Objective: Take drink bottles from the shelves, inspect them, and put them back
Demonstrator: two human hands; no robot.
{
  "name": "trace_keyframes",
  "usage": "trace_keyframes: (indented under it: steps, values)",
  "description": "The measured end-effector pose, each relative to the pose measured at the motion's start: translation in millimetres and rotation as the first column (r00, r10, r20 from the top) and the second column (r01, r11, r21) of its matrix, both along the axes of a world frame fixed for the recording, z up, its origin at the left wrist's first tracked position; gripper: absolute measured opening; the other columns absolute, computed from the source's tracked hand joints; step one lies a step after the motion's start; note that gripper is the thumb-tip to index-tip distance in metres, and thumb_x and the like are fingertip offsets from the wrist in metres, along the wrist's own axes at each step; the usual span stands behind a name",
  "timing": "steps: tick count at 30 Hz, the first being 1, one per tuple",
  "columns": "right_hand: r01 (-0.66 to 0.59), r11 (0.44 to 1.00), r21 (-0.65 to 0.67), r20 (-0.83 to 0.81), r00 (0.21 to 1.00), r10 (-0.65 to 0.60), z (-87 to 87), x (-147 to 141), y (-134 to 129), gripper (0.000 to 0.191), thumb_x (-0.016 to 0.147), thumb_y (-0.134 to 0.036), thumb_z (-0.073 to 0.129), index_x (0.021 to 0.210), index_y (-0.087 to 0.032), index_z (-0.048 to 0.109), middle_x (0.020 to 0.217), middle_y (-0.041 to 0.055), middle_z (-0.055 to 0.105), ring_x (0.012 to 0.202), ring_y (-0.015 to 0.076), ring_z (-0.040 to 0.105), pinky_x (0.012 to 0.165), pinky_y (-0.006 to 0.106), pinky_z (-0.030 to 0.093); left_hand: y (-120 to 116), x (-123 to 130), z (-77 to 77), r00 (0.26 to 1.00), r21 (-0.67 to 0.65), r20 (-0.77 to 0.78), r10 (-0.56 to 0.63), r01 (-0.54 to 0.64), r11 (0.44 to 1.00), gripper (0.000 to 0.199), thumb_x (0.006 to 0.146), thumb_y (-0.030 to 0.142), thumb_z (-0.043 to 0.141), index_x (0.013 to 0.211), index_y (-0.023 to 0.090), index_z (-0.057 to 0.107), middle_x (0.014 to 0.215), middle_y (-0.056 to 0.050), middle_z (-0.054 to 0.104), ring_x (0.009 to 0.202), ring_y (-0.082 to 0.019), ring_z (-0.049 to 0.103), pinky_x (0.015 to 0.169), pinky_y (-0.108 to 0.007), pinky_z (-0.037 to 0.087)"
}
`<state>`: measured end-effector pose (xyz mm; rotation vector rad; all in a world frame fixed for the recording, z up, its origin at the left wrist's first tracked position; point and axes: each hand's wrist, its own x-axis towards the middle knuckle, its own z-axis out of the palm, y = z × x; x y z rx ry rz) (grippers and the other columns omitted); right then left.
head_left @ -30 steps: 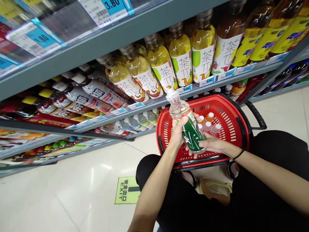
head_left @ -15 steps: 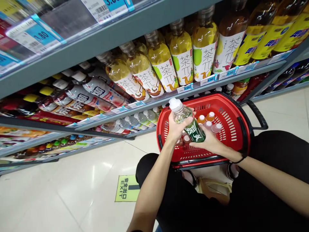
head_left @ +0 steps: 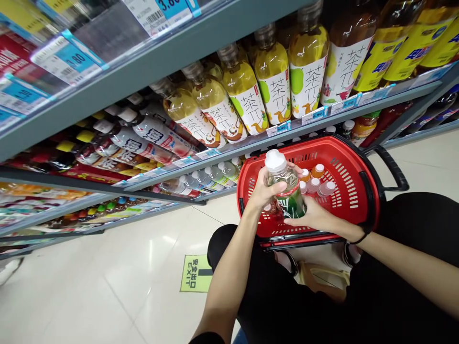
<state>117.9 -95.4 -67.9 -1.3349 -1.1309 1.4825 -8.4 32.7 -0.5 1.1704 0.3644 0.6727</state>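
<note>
EXIT sign [head_left: 194, 274] on flr [head_left: 89, 296]; btls [head_left: 278, 91] on shelf [head_left: 245, 145] w/ price tags [head_left: 279, 128].

A bottle [head_left: 290, 198] is tilted between the left hand [head_left: 267, 190] and the right hand [head_left: 317, 216], the left around its clear shoulder, the right against its lower side. Its white cap [head_left: 275, 161] is on, above the left; below a red band, its label [head_left: 296, 204] is green with white marks.

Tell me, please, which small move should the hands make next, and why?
Perhaps lower the green-labelled, white-capped bottle into the red shopping basket: the left hand grips it below the cap, the right hand cups its lower part, and it is held over the basket, where several capped bottles sit.
</note>
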Motion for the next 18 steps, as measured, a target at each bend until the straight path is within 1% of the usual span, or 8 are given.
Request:
trace_keyframes:
  steps: [2, 4, 8, 11, 15, 18]
  values:
    - [0.027, 0.999, 0.043, 0.032, 0.999, -0.028, -4.2, -1.0, -0.8, 0.057, 0.071, -0.041, 0.091, 0.117, -0.017, 0.065, 0.110, 0.0093, 0.076, 0.099, 0.0284, 0.072, 0.093, 0.047, 0.060, -0.1, -0.1, 1.0, 1.000, 0.031, 0.010, -0.028, 0.027, 0.999, 0.055, 0.072, 0.048, 0.085, 0.113, 0.018, 0.064, 0.110, -0.014, 0.073, 0.110, -0.033, 0.071, 0.091, -0.044, 0.059]
    - [0.012, 0.999, 0.053, 0.033, 0.999, -0.014, -6.1, -1.2, -2.0, 0.058, 0.072, -0.041, 0.091, 0.118, -0.018, 0.064, 0.109, 0.0088, 0.076, 0.098, 0.0278, 0.072, 0.092, 0.046, 0.061, -2.5, -0.1, 1.4, 1.000, 0.016, -0.003, -0.021, 0.021, 1.000, 0.056, 0.070, 0.047, 0.086, 0.112, 0.018, 0.065, 0.110, -0.013, 0.073, 0.109, -0.032, 0.071, 0.092, -0.043, 0.059]
    - [-0.043, 0.999, -0.002, 0.077, 0.996, 0.043, -6.3, -1.5, -4.7, 0.058, 0.073, -0.047, 0.091, 0.115, -0.018, 0.064, 0.104, 0.0085, 0.076, 0.094, 0.0285, 0.071, 0.084, 0.045, 0.061, -9.4, 0.6, -1.9, 0.996, -0.106, -0.066, 0.055, -0.062, 0.992, 0.056, 0.067, 0.057, 0.081, 0.106, 0.020, 0.066, 0.105, -0.012, 0.074, 0.105, -0.034, 0.072, 0.089, -0.045, 0.059]
    - [-0.054, 0.999, -0.008, 0.071, 0.996, 0.054, -7.8, -2.6, -5.8, 0.061, 0.072, -0.049, 0.091, 0.118, -0.019, 0.063, 0.103, 0.0079, 0.075, 0.093, 0.0284, 0.071, 0.080, 0.044, 0.059, -12.5, 1.9, -5.5, 0.993, -0.156, -0.096, 0.073, -0.088, 0.984, 0.055, 0.066, 0.059, 0.078, 0.105, 0.022, 0.067, 0.103, -0.012, 0.074, 0.105, -0.036, 0.071, 0.087, -0.048, 0.060]
    - [-0.055, 0.998, -0.019, 0.038, 0.998, 0.056, -10.3, -4.4, -7.2, 0.058, 0.073, -0.048, 0.090, 0.114, -0.018, 0.063, 0.103, 0.0073, 0.075, 0.093, 0.0274, 0.070, 0.080, 0.042, 0.058, -12.3, 5.3, -7.6, 0.993, -0.165, -0.093, 0.073, -0.087, 0.982, 0.058, 0.062, 0.058, 0.077, 0.106, 0.021, 0.067, 0.103, -0.013, 0.074, 0.107, -0.038, 0.071, 0.088, -0.049, 0.059]
    - [-0.071, 0.997, -0.042, 0.016, 0.997, 0.071, -8.9, -4.7, -7.9, 0.055, 0.074, -0.048, 0.090, 0.112, -0.018, 0.064, 0.100, 0.0066, 0.074, 0.091, 0.0263, 0.069, 0.078, 0.040, 0.057, -10.7, 7.9, -7.7, 0.990, -0.144, -0.085, 0.114, -0.125, 0.982, 0.060, 0.061, 0.059, 0.074, 0.104, 0.019, 0.066, 0.103, -0.014, 0.074, 0.108, -0.039, 0.071, 0.087, -0.048, 0.059]
